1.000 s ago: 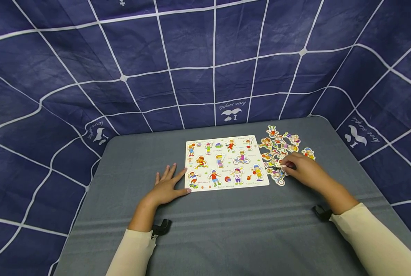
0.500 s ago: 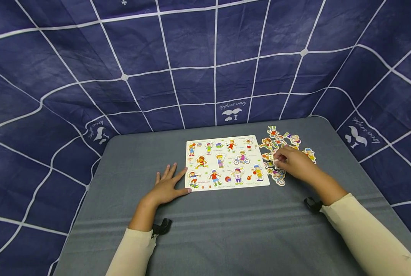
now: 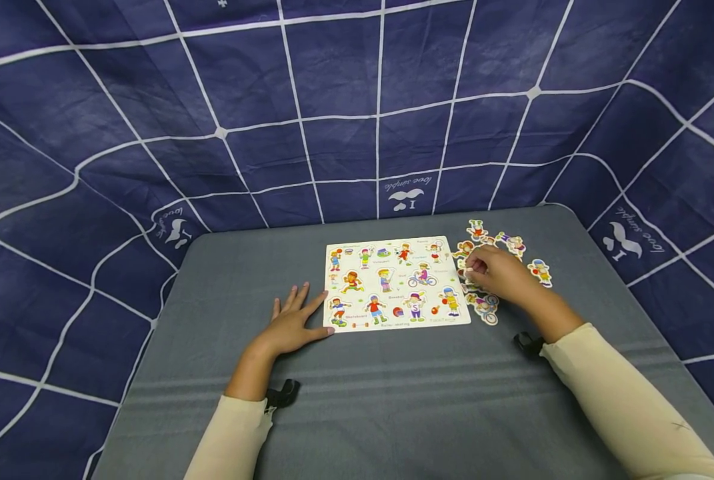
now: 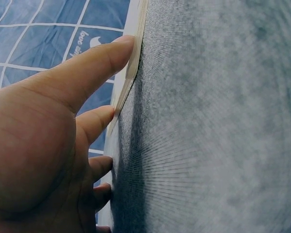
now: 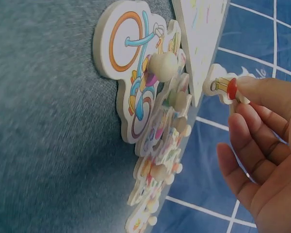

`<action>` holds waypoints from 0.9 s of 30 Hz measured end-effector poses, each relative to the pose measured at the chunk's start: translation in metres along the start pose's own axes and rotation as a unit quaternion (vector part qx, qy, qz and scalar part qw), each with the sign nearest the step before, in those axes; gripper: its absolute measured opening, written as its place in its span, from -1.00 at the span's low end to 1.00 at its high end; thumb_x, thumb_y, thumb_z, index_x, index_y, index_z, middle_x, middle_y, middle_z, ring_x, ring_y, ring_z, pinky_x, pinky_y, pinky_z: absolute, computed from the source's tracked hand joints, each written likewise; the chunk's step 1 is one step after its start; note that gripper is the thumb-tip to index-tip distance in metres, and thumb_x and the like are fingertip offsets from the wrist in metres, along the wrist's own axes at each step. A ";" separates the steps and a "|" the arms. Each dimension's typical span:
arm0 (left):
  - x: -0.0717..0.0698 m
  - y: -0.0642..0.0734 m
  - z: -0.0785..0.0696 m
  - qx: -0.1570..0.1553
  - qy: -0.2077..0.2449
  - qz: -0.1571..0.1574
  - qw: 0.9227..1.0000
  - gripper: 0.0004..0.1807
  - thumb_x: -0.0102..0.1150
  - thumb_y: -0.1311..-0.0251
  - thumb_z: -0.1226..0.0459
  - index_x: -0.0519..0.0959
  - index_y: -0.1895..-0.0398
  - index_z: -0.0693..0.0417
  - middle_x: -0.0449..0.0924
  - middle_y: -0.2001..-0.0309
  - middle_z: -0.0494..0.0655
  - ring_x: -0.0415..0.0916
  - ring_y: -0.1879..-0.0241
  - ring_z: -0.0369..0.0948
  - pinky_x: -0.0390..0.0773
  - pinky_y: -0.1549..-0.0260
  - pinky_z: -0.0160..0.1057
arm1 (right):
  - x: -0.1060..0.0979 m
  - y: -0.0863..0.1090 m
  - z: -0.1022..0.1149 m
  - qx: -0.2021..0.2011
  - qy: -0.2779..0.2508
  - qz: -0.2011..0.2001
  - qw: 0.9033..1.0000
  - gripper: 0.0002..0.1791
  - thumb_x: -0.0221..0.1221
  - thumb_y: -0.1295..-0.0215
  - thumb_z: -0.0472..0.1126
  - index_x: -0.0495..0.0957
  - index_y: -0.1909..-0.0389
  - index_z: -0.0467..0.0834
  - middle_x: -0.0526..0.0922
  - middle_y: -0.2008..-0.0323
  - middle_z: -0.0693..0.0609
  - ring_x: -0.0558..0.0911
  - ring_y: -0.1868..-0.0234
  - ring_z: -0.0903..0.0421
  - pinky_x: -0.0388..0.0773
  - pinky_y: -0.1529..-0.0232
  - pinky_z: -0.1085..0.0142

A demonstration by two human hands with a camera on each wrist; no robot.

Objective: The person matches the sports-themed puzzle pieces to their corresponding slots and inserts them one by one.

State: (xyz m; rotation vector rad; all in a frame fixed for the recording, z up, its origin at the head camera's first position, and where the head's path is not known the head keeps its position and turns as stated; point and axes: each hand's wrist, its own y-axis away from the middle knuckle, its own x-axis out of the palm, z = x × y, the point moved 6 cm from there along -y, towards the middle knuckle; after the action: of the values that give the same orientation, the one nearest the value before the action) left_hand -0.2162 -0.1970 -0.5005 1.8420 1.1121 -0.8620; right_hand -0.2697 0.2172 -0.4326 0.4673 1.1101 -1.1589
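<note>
A flat puzzle board [image 3: 369, 280] printed with children playing sports lies on the grey table. My left hand [image 3: 293, 327] rests palm down at its left side, fingers spread. Its thumb and index fingertips touch the board's edge, as the left wrist view also shows. My right hand [image 3: 503, 277] is over the heap of loose pieces beside the board's right edge. Between thumb and fingers it pinches a small puzzle piece [image 5: 228, 90] with a red patch, held up off the heap. A knobbed bicycle piece [image 5: 136, 92] lies nearest to the right wrist camera.
Several cut-out pieces lie overlapping right of the board, partly hidden under my right hand. One piece [image 3: 539, 272] lies apart at the far right. Blue cloth [image 3: 333, 153] with white grid lines hangs behind and at both sides of the table [image 3: 357, 413].
My right hand has moved left and slightly away from me across the heap, toward the board's right edge, with a piece in its fingers. My left hand keeps its place.
</note>
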 end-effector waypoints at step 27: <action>0.001 0.000 0.000 0.002 -0.003 -0.004 1.000 -0.01 0.21 -0.18 -0.33 0.05 -0.62 -0.37 -0.31 -0.67 0.07 -0.46 -0.64 0.15 -0.45 -0.47 0.42 | 0.022 -0.050 -0.006 0.063 -0.002 0.059 0.996 -0.85 0.31 -0.32 -0.25 0.58 0.19 -0.22 0.57 0.29 -0.08 0.54 0.26 0.03 0.47 0.21 0.19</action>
State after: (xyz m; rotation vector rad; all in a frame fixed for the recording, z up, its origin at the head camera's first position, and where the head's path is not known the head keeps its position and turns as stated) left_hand -0.2159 -0.1970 -0.5011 1.8385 1.1153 -0.8730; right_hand -0.3174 0.1919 -0.4432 0.6196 0.9959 -1.1290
